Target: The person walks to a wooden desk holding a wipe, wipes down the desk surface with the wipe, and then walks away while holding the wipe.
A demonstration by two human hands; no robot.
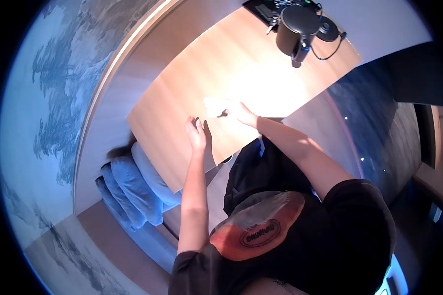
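My left hand [196, 132] is at the near left part of the wooden tabletop [167, 103], its fingers raised and apart, with nothing seen in it. A shadow falls just right of it. In the bright patch of light, my right hand [237, 112] points left over the tabletop with its fingers curled together. A small dark spot shows under these fingers. Strong glare washes out the fingertips and a whitish shape around them, so I cannot make out what they hold. The two hands are apart.
A black mug-shaped container [296, 32] stands at the far edge, beside a black tray [263, 12] with small items and a round black device [328, 30] with a cable. Blue-grey cushions [133, 187] lie left of the table. A patterned wall [59, 98] rises further left.
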